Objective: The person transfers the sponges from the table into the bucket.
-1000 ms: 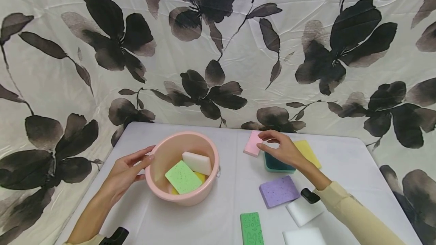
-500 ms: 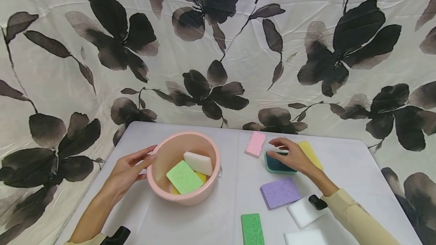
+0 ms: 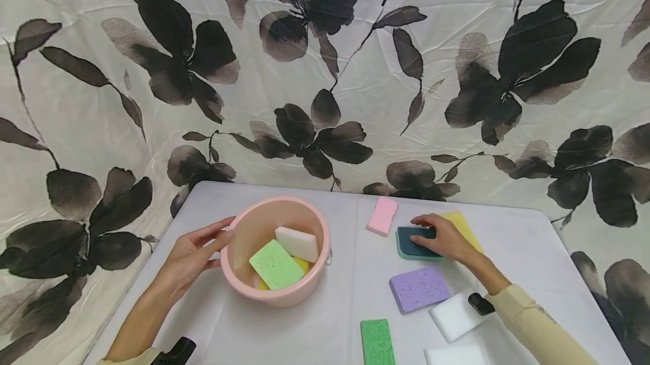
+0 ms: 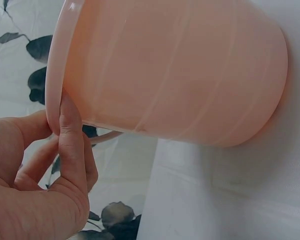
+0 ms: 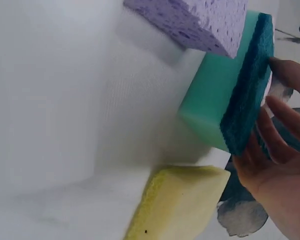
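My left hand (image 3: 190, 258) pinches the rim of a pink bucket (image 3: 233, 283), its thumb and fingers on either side of the lip in the left wrist view. Inside the bucket lie a light green sponge (image 3: 276, 263), a white sponge (image 3: 297, 243) and something yellow, partly hidden. My right hand (image 3: 449, 236) is over a teal scrub sponge (image 3: 412, 243), fingers loosely bent and thumb low over its dark scouring pad (image 5: 250, 85). In the right wrist view the thumb tip is right at the pad's edge. The sponge lies flat on the table.
Around the right hand lie a pink sponge (image 3: 382, 216), a yellow sponge (image 3: 463, 227) and a purple sponge (image 3: 418, 289). Closer to the front are a green sponge (image 3: 377, 342) and two white sponges (image 3: 454, 317). A floral cloth (image 3: 304, 71) hangs behind the white table (image 3: 340, 275).
My right hand has moved right and down, away from the pink sponge and over the teal sponge. The left hand keeps its place on the bucket rim.
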Motion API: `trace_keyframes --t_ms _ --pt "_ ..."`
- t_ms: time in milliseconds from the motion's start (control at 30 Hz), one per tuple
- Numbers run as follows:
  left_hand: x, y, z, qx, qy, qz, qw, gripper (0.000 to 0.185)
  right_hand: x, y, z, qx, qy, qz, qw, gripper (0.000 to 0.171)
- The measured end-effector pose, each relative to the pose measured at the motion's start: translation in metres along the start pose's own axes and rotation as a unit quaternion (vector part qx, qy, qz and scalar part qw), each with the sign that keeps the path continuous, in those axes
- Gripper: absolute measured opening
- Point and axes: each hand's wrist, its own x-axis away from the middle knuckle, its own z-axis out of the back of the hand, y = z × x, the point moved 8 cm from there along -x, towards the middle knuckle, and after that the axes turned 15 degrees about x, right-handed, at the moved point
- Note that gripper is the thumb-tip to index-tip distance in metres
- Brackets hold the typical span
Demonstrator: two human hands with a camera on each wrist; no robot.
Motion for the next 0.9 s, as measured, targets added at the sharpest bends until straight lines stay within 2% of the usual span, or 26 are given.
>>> trace_keyframes --t_ms 200,500,733,900 --pt "-0.001 -0.001 -0.001 0.004 -0.005 -0.003 1.0000 0.068 -0.001 0.001 -0.003 0.030 -0.057 0.004 0.998 0.037" --pt "-0.004 0.004 0.000 0.005 -0.011 -0.008 0.9999 0.070 -0.009 -0.006 0.012 0.006 -0.110 -0.013 0.994 0.029" --pt "-0.014 0.007 0.001 -0.004 -0.011 -0.009 0.9999 0.071 -0.016 -0.010 0.027 0.011 -0.116 -0.009 0.993 0.024" --pt "-0.021 0.008 0.002 -0.004 -0.013 -0.009 0.9999 0.071 -0.018 -0.010 0.035 0.024 -0.126 -0.026 0.991 0.031"
